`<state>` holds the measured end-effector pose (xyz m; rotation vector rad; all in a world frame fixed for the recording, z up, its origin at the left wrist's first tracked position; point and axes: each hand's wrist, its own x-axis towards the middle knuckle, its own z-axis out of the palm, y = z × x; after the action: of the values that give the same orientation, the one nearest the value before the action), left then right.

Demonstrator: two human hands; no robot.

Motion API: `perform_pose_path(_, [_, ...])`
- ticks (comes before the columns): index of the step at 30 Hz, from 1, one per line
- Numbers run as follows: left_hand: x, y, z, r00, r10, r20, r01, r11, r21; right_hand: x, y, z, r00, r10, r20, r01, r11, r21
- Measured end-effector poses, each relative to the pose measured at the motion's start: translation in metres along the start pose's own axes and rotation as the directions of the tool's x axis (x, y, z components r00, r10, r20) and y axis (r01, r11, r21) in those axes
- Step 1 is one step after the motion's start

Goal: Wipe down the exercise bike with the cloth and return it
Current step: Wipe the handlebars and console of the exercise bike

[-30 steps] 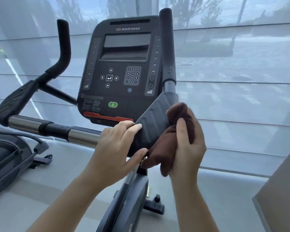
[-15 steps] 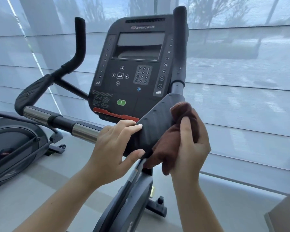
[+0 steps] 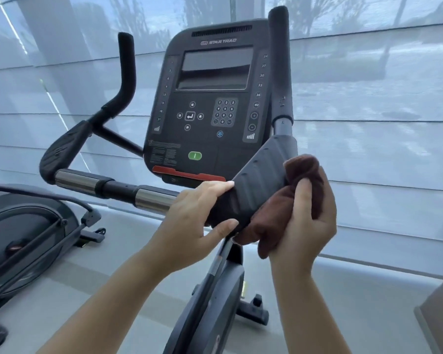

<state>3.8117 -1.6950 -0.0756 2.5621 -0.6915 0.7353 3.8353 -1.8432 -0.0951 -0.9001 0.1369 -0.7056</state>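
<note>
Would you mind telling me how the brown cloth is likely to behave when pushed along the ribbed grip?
Probably floppy: the cloth bunches and folds in the right hand. Likely light, as that hand alone holds it. It may drag rather than slip on the ribbed grip.

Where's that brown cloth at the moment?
In the head view, right of centre: the brown cloth is bunched in the right hand, pressed against the right edge of the ribbed black handlebar pad, just below the console.

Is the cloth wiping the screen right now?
No, the right hand holds the brown cloth against the black handlebar pad, below the screen.
</note>
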Motion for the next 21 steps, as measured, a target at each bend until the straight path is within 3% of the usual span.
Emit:
perform_pose_path(2, [-0.001, -0.010, -0.007, 1.000, -0.013, -0.011, 0.013, 1.000, -0.007, 0.020, -0.009, 0.006, 0.999, -0.049, -0.003, 0.049, 0.998, -0.028])
perform_pose_path(6, [-0.001, -0.021, -0.008, 0.999, 0.036, -0.002, -0.036, 0.999, 0.016, 0.036, -0.016, 0.007, 0.999, -0.014, 0.046, 0.015, 1.000, -0.024])
perform_pose_path(10, [-0.004, -0.024, -0.002, 0.997, 0.070, -0.026, -0.068, 0.997, 0.047, -0.021, 0.007, 0.012, 0.983, -0.117, -0.138, 0.107, 0.991, -0.079])
perform_pose_path(13, [-0.005, -0.028, -0.003, 0.994, 0.110, -0.007, -0.110, 0.993, 0.037, -0.052, 0.017, 0.024, 0.929, -0.259, -0.266, 0.219, 0.960, -0.172])
perform_pose_path(18, [-0.009, -0.032, -0.010, 0.988, 0.153, 0.019, -0.152, 0.988, -0.022, -0.005, -0.012, 0.016, 0.975, -0.180, -0.127, 0.148, 0.963, -0.226])
perform_pose_path(21, [-0.009, -0.030, -0.011, 0.989, 0.146, 0.024, -0.145, 0.989, -0.040, -0.015, -0.007, 0.021, 0.966, -0.188, -0.177, 0.149, 0.966, -0.212])
